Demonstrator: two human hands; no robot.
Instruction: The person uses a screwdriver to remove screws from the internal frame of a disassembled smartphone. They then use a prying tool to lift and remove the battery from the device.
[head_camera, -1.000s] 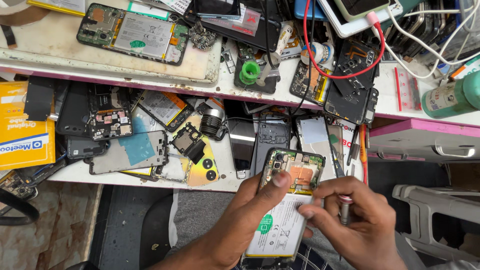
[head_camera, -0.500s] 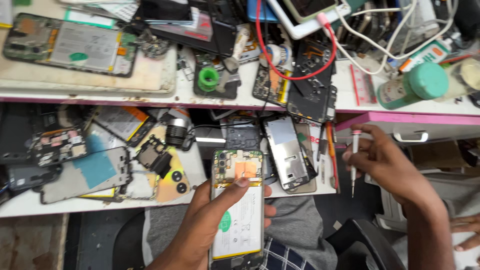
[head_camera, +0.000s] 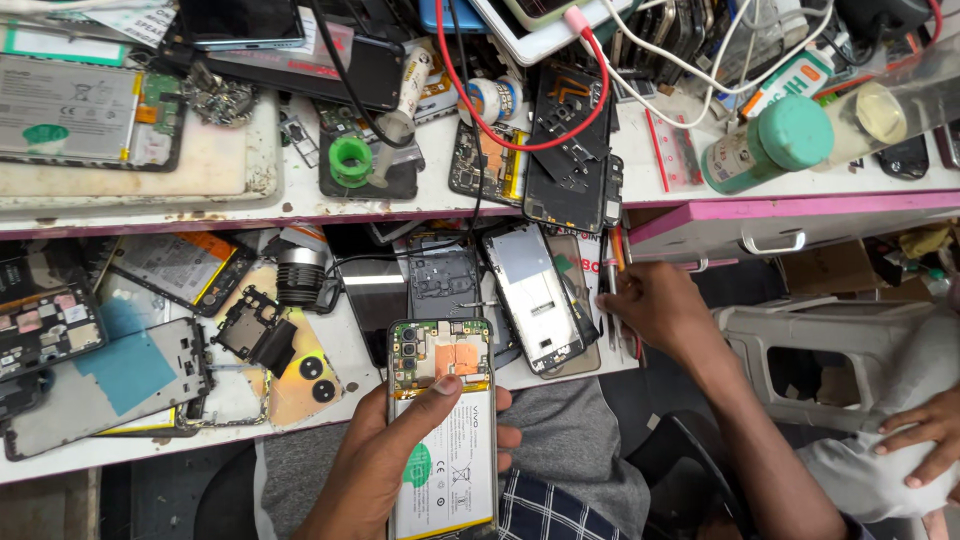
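My left hand (head_camera: 385, 465) holds an opened phone (head_camera: 443, 425) upright over my lap, its white battery and green circuit board showing, my thumb resting across the board's lower edge. My right hand (head_camera: 655, 305) reaches to the shelf's right end, its fingers closed around thin tools (head_camera: 613, 268) that lie there, one with an orange handle. Whether the tools are lifted I cannot tell. A bare phone frame (head_camera: 535, 295) lies just left of that hand.
The white lower shelf (head_camera: 330, 400) carries phone backs, frames, a yellow rear cover (head_camera: 300, 375) and a small metal cylinder (head_camera: 300, 275). The upper shelf holds boards, cables, green tape and a green-capped bottle (head_camera: 770, 140). Another person's hand (head_camera: 925, 440) rests at the right.
My right hand left the phone and moved right and up to the tools at the shelf's end. My left hand keeps holding the phone alone.
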